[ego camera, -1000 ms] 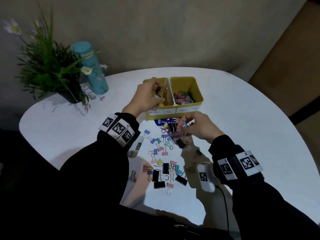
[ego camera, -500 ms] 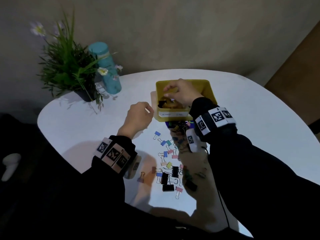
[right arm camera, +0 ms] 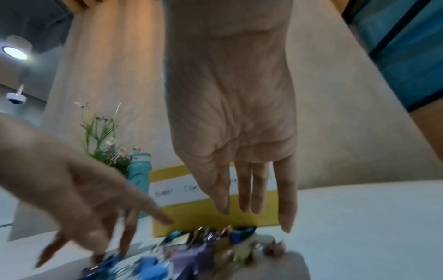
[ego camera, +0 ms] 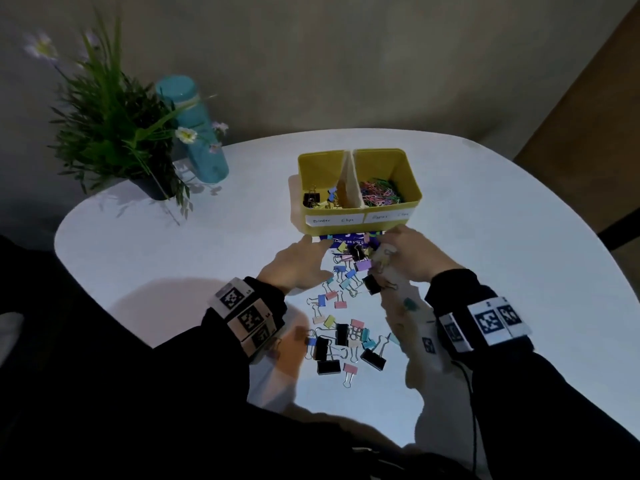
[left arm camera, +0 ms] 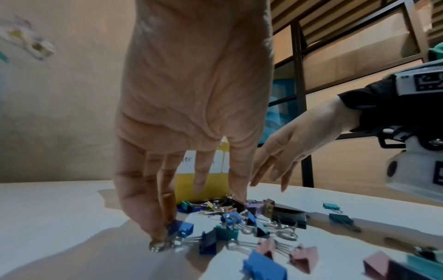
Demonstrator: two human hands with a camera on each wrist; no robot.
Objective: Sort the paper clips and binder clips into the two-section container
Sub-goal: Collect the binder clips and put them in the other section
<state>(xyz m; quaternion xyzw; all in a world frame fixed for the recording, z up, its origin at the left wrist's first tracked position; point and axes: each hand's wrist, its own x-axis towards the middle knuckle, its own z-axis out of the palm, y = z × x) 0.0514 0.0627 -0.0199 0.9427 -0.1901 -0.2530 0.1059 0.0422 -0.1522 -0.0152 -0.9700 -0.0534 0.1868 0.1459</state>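
The yellow two-section container (ego camera: 358,221) stands at the table's middle, binder clips (ego camera: 317,199) in its left section and coloured paper clips (ego camera: 379,196) in its right. Loose binder clips (ego camera: 341,336) lie scattered in front of it. My left hand (ego camera: 304,263) reaches down at the pile's left side. In the left wrist view its straight fingertips (left arm camera: 159,232) touch a blue binder clip (left arm camera: 183,228). My right hand (ego camera: 401,256) hovers over the pile's right side, its fingers (right arm camera: 249,199) straight and holding nothing.
A potted plant (ego camera: 114,133) and a teal bottle (ego camera: 194,133) stand at the back left of the white round table (ego camera: 502,258). A blue printed card (ego camera: 346,240) lies under the container's front edge.
My right hand has left the container's binder section and come back down to the pile. My left hand has moved right from beside the container onto the clips.
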